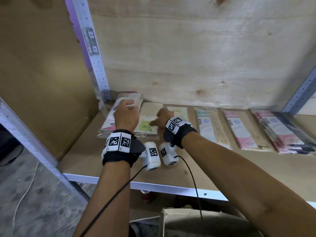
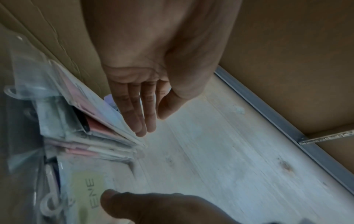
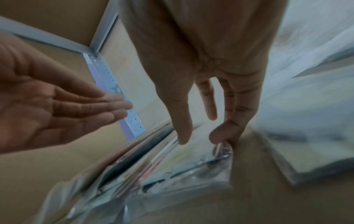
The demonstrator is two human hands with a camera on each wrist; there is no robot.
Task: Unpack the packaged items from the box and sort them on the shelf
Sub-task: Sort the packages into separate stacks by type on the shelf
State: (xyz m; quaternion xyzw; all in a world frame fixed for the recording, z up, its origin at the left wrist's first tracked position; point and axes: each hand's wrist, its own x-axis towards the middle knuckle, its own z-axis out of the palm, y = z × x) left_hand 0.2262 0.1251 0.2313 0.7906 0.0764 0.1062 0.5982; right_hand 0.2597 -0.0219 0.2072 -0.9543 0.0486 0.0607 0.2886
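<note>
A stack of clear-bagged packets point(image 1: 109, 125) lies in the shelf's back left corner, pink and white cards showing point(image 2: 91, 121). My left hand point(image 1: 125, 113) hovers over it; its straight fingers point(image 2: 138, 115) touch the stack's far edge. Just right of the stack lies a packet with a green ENE label point(image 1: 145, 126), also in the left wrist view point(image 2: 84, 189). My right hand point(image 1: 164, 115) is over it with fingers extended, fingertips point(image 3: 220, 133) touching the packet's plastic edge. Neither hand grips anything.
More packets lie in rows to the right: a blue one point(image 1: 208, 127), a pink one point(image 1: 239, 129), and a pink-and-dark pile point(image 1: 282, 132). A metal upright point(image 1: 92, 53) and cardboard wall point(image 1: 42, 65) close the left. An open cardboard box point(image 1: 179, 219) sits below the shelf edge point(image 1: 153, 185).
</note>
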